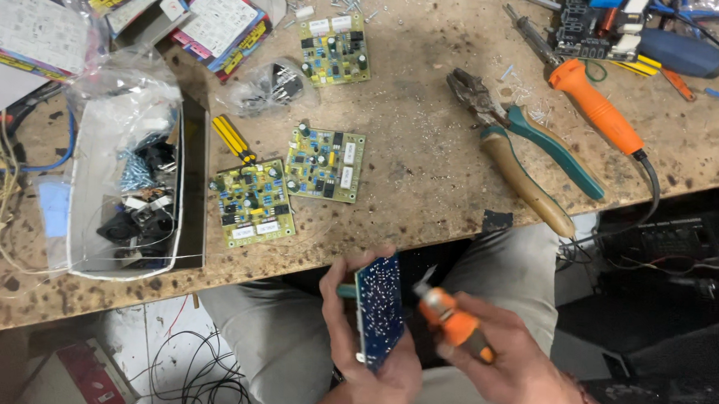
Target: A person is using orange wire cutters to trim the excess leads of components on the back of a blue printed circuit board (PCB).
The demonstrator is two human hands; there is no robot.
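The fingers of the left hand are curled around a blue circuit board, pinching it by its long edges, thumb on the far side and palm beneath. The board is held below the workbench edge, over the person's lap, with its long axis running roughly upright in the view and tilted slightly; the solder side (blue, dotted with small bright joints) faces the right hand. The right hand is closed around an orange-handled cutter, its metal tip pointing up and left, just beside the board's upper right edge; whether it touches cannot be told. The tool therefore lies directly to the right of the board. On the bench, well apart, lie three yellow-green populated boards, pliers and an orange soldering iron.
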